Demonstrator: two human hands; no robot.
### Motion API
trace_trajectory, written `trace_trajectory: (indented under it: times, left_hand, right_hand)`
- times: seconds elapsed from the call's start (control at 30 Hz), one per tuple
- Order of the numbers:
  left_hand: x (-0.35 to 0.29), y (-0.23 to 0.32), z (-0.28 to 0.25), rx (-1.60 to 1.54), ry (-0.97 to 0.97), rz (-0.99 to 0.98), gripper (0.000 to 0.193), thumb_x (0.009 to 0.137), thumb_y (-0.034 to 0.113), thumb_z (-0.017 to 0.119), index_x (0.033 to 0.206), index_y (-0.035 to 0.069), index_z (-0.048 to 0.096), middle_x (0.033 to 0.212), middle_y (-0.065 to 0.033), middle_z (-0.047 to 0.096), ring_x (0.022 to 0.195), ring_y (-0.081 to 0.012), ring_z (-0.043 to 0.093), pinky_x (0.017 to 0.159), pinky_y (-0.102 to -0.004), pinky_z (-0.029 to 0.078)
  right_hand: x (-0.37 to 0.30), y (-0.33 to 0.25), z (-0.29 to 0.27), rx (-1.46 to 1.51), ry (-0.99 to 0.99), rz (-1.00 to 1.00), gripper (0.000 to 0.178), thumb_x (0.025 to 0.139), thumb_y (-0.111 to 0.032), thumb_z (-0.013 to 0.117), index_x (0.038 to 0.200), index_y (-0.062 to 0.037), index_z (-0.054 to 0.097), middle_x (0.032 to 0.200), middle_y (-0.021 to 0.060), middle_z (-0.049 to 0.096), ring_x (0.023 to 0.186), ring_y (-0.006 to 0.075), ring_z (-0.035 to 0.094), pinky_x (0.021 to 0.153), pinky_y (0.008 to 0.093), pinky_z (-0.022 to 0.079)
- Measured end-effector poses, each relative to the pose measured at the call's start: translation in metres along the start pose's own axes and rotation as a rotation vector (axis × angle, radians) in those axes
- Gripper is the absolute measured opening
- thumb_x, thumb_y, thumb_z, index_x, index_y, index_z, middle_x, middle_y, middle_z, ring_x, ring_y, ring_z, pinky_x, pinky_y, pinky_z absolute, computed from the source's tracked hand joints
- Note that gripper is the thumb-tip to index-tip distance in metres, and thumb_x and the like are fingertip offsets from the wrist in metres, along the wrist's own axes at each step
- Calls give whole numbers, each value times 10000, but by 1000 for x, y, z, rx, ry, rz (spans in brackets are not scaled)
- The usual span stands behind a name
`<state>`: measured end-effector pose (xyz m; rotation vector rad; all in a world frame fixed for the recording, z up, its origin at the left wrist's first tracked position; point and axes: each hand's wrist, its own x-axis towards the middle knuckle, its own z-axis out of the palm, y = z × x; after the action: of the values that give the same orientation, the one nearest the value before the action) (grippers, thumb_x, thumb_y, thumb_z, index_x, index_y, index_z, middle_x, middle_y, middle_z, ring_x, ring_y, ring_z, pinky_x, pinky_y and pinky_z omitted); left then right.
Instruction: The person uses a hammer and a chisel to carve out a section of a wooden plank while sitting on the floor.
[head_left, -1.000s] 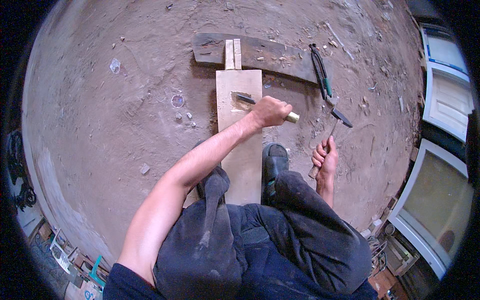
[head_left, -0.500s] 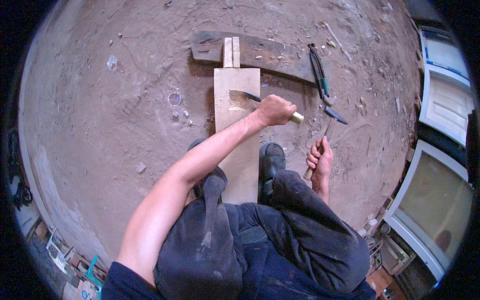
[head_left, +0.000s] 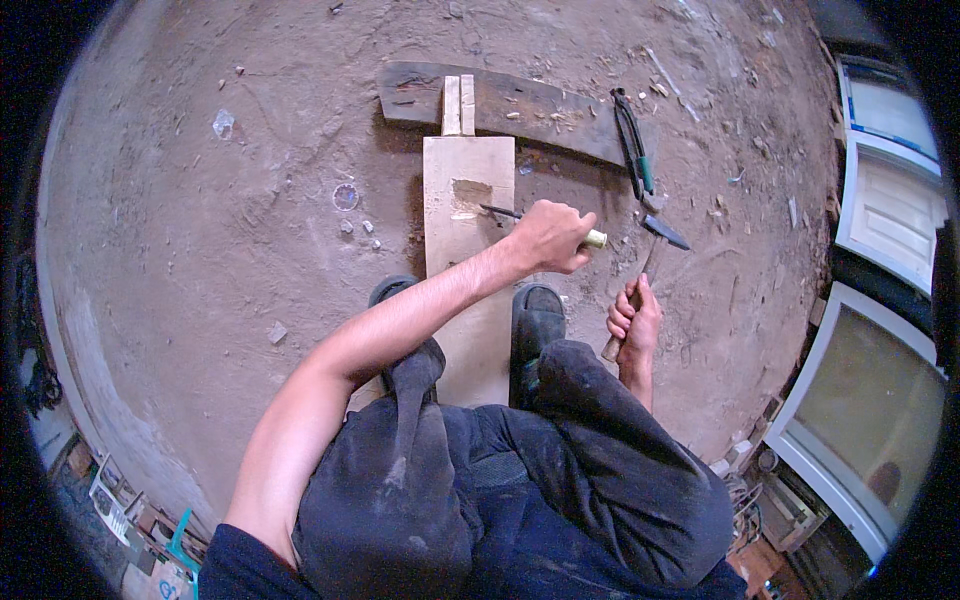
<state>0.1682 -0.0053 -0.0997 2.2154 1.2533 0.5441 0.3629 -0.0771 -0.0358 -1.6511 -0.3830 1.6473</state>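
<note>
A pale wooden board (head_left: 470, 330) lies lengthwise between my feet, with a shallow rectangular recess (head_left: 472, 191) cut near its far end. My left hand (head_left: 553, 236) is closed round the handle of a chisel (head_left: 503, 212). The dark blade slants left, its tip at the near edge of the recess. Off to the right of the board, my right hand (head_left: 634, 318) grips the wooden handle of a hammer (head_left: 666, 233). The hammer's dark head is raised away from the chisel, beyond the yellowish handle end.
A dark, weathered plank (head_left: 550, 118) lies crosswise at the far end, beneath two narrow tongues (head_left: 452, 105) of the board. Long pincers (head_left: 633, 150) with a green grip rest at its right end. Wood chips and rubble dot the dirt floor. White-framed panels (head_left: 850, 400) lean at the right.
The chisel tip has moved nearer to me, from inside the recess to its near edge, and my left hand has lowered slightly. My right hand still holds the hammer in nearly the same place.
</note>
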Motion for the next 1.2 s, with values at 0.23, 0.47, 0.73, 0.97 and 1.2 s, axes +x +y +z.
trace_trajectory:
  times: [0.23, 0.47, 0.73, 0.97, 1.2]
  left_hand:
    - [-7, -16, 22, 90, -9, 145, 203, 722, 174, 673, 860, 51, 590, 907, -139, 608, 891, -274, 621, 707, -388, 549]
    - [-3, -28, 9, 18, -78, 260, 262, 672, 165, 717, 905, 118, 609, 982, -64, 554, 946, -243, 594, 705, -362, 560]
    - [-8, -33, 11, -40, 2, 135, 353, 667, 241, 740, 926, 103, 543, 1001, -92, 545, 876, -266, 624, 635, -405, 549]
    - [-4, -35, 4, 63, -223, 131, 355, 710, 288, 728, 931, 98, 526, 732, -87, 657, 697, -308, 669, 572, -445, 513]
    - [-5, -34, 15, 35, -42, 256, 284, 739, 310, 703, 897, 129, 551, 702, -63, 637, 680, -278, 668, 542, -418, 511]
  right_hand:
    - [2, 3, -4, 13, -7, -9, 315, 986, -411, 440, 838, -133, 427, 552, -47, 300, 377, 47, 251, 315, 216, 204]
    - [1, 3, -1, -1, 2, 6, 306, 986, -398, 449, 841, -130, 425, 560, -48, 312, 386, 46, 272, 321, 208, 212]
    - [2, 4, 0, -26, 9, 0, 317, 973, -417, 471, 839, -133, 428, 557, -46, 314, 385, 46, 272, 322, 208, 215]
    - [1, 5, -1, -47, 12, 14, 327, 964, -433, 485, 840, -133, 442, 545, -49, 325, 371, 48, 263, 319, 214, 216]
    - [3, 7, -3, -40, 18, 32, 305, 963, -426, 495, 875, -136, 456, 559, -47, 343, 387, 45, 278, 330, 208, 230]
